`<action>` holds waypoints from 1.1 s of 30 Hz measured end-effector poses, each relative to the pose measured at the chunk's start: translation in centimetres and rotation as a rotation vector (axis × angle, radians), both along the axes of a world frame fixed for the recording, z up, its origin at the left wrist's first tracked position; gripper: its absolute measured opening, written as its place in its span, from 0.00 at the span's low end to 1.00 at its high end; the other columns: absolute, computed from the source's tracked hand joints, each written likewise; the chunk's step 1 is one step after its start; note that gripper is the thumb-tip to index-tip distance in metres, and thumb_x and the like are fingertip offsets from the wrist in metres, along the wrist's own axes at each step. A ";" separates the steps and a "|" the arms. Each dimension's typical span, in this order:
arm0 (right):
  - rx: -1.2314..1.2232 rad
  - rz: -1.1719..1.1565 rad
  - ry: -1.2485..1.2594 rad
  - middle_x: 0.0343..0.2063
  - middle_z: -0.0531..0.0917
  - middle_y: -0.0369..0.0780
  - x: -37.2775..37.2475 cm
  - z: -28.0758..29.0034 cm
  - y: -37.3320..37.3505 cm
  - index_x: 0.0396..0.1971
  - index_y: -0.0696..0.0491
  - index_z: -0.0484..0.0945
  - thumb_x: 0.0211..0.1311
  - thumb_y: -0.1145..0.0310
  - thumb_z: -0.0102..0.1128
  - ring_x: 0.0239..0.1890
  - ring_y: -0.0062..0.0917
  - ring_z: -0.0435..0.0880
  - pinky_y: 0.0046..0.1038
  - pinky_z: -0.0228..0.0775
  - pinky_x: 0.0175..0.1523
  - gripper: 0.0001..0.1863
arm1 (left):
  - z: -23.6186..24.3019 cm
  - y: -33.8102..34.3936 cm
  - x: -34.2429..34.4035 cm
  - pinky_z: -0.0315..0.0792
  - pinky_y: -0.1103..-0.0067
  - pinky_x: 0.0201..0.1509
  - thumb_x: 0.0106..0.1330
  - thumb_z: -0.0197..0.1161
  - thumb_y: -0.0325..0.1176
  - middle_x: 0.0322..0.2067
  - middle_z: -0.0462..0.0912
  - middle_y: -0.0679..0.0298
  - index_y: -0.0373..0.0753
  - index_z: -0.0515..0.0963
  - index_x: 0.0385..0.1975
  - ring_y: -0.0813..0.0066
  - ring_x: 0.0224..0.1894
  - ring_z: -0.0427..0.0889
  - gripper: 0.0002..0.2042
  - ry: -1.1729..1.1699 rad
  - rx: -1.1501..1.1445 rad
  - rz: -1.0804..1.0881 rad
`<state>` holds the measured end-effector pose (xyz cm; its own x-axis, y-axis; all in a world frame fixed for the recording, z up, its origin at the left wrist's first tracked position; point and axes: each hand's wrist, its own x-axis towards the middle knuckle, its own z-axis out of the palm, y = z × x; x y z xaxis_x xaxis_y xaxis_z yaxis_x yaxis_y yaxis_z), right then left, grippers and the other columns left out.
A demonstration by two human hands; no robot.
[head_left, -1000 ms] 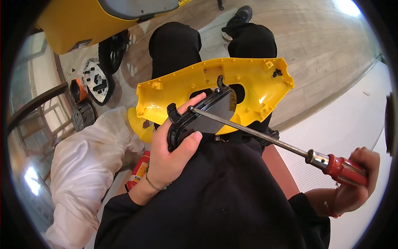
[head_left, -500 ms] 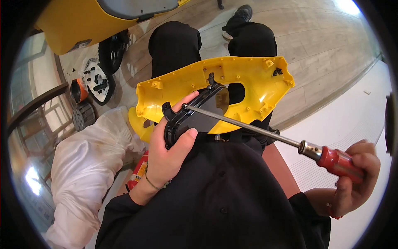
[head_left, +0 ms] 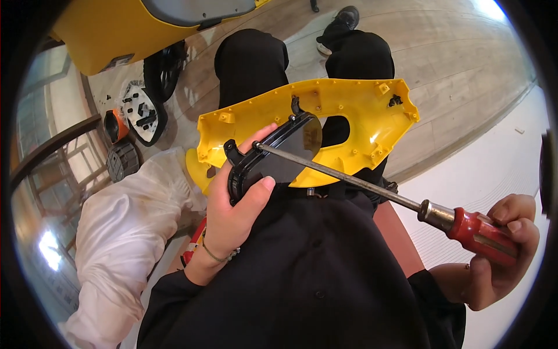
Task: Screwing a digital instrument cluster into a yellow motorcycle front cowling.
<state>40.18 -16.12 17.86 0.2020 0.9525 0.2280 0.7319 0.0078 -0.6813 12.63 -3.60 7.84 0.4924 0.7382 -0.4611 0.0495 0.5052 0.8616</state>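
Observation:
My left hand (head_left: 238,200) grips a black plastic part with a smooth dark panel (head_left: 282,160), thumb on the panel and fingers behind its edge. In my right hand (head_left: 504,253) is a screwdriver (head_left: 349,179) with a red handle and a long metal shaft. Its tip meets the black part near a small round fitting (head_left: 257,145) along the rim, where contact hides the screw, if any. Beneath the black part, a curved yellow plastic shell (head_left: 354,96) lies across my lap, its inner side with pegs facing up. Small black pieces (head_left: 395,100) sit at the shell's right end.
A large yellow body with a grey top (head_left: 110,35) stands at the far left beside a black wheel (head_left: 164,70). White fabric (head_left: 125,232) fills the left side. An orange-and-black piece (head_left: 116,126) and a black-rimmed white part (head_left: 142,113) lie on the floor. A white surface (head_left: 494,157) is right.
The fingers of my right hand have shifted around the red handle, and the handle has turned. The whole view has slid slightly, with the shell appearing a little further right.

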 end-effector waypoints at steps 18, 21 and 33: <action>-0.487 -0.573 0.104 0.24 0.74 0.39 -2.1 1.9 1.9 0.52 0.60 0.69 0.53 0.35 0.55 0.24 0.20 0.73 0.18 0.60 0.25 0.42 | -0.5 -0.3 -0.2 0.60 0.79 0.63 0.60 0.55 0.25 0.57 0.70 0.58 0.27 0.65 0.59 0.75 0.56 0.71 0.25 0.016 -0.026 0.031; -0.280 0.003 -0.099 0.35 0.71 0.44 0.2 1.5 1.3 0.53 0.62 0.67 0.59 0.50 0.56 0.31 0.20 0.74 0.12 0.62 0.25 0.32 | -0.6 -0.3 -0.4 0.60 0.80 0.63 0.60 0.55 0.25 0.57 0.71 0.58 0.28 0.65 0.59 0.75 0.56 0.71 0.25 0.007 -0.032 0.058; -0.107 -0.134 -0.140 0.36 0.73 0.43 -0.3 -0.4 1.9 0.56 0.60 0.64 0.56 0.36 0.54 0.27 0.17 0.77 0.11 0.67 0.24 0.42 | -0.7 -0.4 -0.4 0.60 0.79 0.63 0.60 0.55 0.24 0.57 0.71 0.57 0.28 0.65 0.58 0.75 0.57 0.70 0.24 0.027 -0.005 0.030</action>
<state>39.92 -14.22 17.51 0.3018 0.9396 0.1615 0.8091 -0.1629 -0.5647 12.20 -4.00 7.17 0.4579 0.7500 -0.4774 0.0574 0.5109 0.8577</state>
